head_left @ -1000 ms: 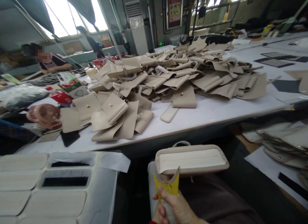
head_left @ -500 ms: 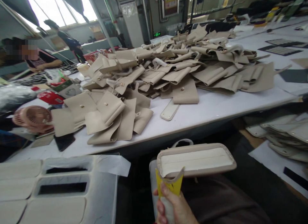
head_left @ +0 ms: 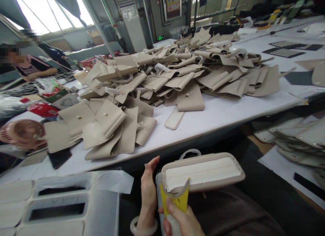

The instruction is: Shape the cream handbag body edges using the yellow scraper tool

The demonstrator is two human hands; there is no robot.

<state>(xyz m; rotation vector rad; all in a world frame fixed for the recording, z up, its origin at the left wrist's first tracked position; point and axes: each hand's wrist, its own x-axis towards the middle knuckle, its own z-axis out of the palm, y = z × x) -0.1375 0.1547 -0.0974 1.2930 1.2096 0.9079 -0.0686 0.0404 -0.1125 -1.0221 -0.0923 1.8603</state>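
Observation:
A beige handbag [head_left: 238, 177] rests on my lap with its long, rounded white panel [head_left: 203, 171] facing up. Behind it a handle loop wrapped in clear film sticks out. My right hand [head_left: 184, 217] grips a yellow scraper [head_left: 175, 199] with a curved, notched edge and a pale grip. The scraper's edge overlaps the bag's near left rim; whether it touches is hard to tell. My left hand [head_left: 149, 185], with a pale bangle at the wrist, is raised just left of the bag, fingers stretched out and holding nothing.
A heap of beige bag pieces [head_left: 162, 77] covers much of the white table [head_left: 142, 155]. At left stand a pink fan [head_left: 25, 133] and a white box [head_left: 104, 202] with slots and pale panels. Stacked panels [head_left: 299, 138] lie right. A co-worker [head_left: 33, 68] sits far left.
My left hand has come into view beside the bag's left end. The right hand still holds the scraper at the rim. The view has shifted slightly.

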